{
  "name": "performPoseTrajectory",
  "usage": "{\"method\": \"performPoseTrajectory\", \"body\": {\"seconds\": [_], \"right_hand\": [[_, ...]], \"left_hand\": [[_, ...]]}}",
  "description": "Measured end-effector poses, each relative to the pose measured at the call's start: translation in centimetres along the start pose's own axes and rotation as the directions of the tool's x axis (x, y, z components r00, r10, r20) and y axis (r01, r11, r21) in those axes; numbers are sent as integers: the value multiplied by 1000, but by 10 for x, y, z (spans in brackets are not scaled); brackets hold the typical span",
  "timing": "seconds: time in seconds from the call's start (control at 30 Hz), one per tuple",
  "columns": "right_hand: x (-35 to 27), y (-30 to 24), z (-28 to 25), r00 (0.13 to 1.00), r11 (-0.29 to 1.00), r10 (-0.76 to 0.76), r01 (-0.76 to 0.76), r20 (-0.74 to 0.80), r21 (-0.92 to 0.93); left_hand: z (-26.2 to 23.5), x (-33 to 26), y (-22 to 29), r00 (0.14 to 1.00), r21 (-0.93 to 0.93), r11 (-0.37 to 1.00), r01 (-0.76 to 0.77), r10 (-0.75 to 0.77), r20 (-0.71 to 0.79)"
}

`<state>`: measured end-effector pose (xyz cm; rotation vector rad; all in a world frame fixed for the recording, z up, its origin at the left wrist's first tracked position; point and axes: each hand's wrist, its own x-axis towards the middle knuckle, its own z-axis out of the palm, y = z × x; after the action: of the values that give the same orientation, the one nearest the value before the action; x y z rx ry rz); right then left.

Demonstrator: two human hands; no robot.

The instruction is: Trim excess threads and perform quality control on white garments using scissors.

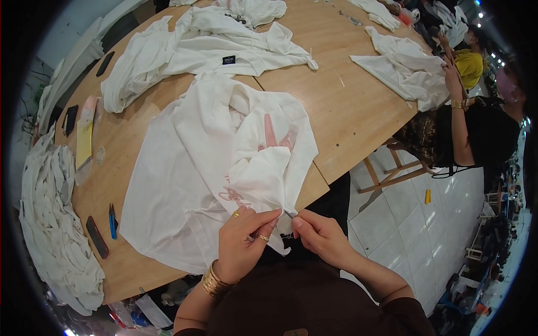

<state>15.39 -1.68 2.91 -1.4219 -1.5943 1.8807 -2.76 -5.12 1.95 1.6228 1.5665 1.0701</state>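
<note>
Both hands [280, 238] pinch the white shirt's [218, 168] hem at the table [347, 112] edge.

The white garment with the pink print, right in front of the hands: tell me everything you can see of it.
The white garment looks like soft knit cotton, crumpled and spread over the near edge of the wooden table, with pink print partly hidden in its folds. Its near corner is bunched up and pinched by the left hand, while the right hand meets it at the same spot.
</note>
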Motion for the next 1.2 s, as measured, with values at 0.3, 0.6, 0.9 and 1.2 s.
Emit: {"method": "performPoseTrajectory", "body": {"seconds": [0.3, 0.6, 0.9, 1.2], "right_hand": [[-1, 0, -5, 999, 1000, 1, -1, -38, 22], [-5, -7, -6, 998, 999, 4, -1, 66, -50], [-4, -5, -4, 998, 1000, -12, 13, 60, -15], [-2, -1, -2, 1000, 999, -7, 7, 0, -50]], "left_hand": [[1, -1, -2, 995, -82, 991, 104, -104, 3], [1, 0, 2, 998, -37, 997, 60, -60, 2], [2, -2, -1, 1000, -23, 999, 24, -24, -4], [-1, 0, -1, 988, 119, 981, -152, 152, 10]]}}
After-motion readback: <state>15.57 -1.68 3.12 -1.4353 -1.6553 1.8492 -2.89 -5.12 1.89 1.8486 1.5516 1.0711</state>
